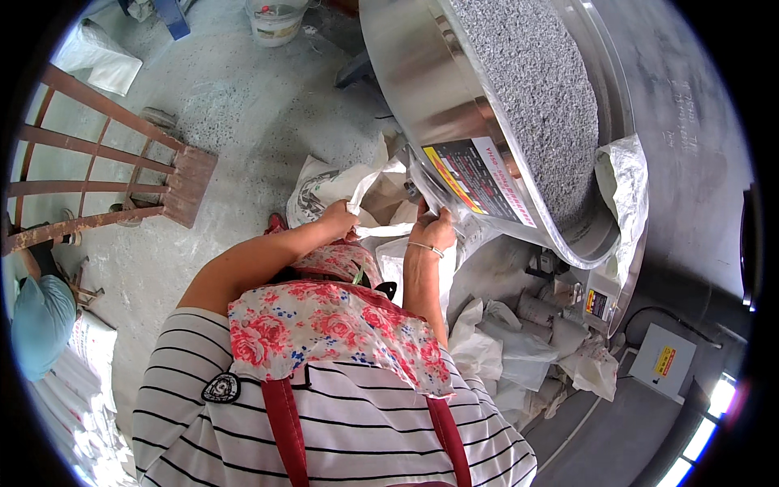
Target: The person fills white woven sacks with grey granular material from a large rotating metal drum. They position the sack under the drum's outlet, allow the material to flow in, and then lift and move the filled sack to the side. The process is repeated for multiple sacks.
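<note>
A white woven sack (323,180) stands with its mouth spread beneath the side of a large round metal drum (414,61). My left hand (337,221) is closed on the left part of the sack's rim. On the other side, my right hand (434,231) is closed at the rim, close against a small metal fitting (411,183) low on the drum; its fingertips are partly hidden. Grey granules (535,89) fill much of the drum. Inside the sack's mouth, a pale brownish inner surface shows.
Crumpled white sacks (511,349) lie below the drum at right. A rusty metal frame cart (191,187) stands at left, with a person in a blue top (42,325) beyond it. A white bucket (276,24) stands at the back. A grey box (661,361) sits at right.
</note>
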Tool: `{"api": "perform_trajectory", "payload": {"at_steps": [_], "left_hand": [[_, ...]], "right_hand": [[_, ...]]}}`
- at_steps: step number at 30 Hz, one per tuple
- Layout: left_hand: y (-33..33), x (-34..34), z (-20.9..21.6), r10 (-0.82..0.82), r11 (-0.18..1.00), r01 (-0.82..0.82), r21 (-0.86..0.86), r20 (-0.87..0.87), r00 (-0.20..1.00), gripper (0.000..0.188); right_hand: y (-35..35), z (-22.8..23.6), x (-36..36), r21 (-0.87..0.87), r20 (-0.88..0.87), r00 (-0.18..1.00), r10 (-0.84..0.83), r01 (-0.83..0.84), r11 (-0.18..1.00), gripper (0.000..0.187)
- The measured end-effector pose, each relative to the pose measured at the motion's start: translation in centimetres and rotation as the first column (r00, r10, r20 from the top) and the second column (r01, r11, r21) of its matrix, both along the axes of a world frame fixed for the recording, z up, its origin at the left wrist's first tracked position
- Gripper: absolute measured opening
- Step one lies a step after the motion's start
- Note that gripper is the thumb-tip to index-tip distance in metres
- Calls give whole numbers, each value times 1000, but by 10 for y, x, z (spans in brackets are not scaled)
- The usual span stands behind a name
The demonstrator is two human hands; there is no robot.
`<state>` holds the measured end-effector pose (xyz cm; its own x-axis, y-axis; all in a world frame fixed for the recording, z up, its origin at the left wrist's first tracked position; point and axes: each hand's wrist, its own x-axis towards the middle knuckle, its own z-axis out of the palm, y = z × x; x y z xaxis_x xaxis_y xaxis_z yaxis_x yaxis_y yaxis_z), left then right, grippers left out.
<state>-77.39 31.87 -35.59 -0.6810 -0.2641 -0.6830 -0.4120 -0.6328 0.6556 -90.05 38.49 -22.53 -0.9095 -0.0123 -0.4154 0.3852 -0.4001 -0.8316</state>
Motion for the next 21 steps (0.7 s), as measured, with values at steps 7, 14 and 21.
{"api": "perform_trajectory", "payload": {"at_steps": [7,14,21], "left_hand": [[-2,-1,6,-7,1000,7,18,25,1000,24],[-1,-7,-1,-33,995,26,101,68,997,23],[-1,-6,3,-33,995,31,100,25,999,27]], "right_hand": [[-8,0,13,29,-166,981,-104,110,993,31],[5,-7,17,-24,-206,973,100,-107,994,18],[31,-22,17,102,-106,979,174,-164,981,15]]}}
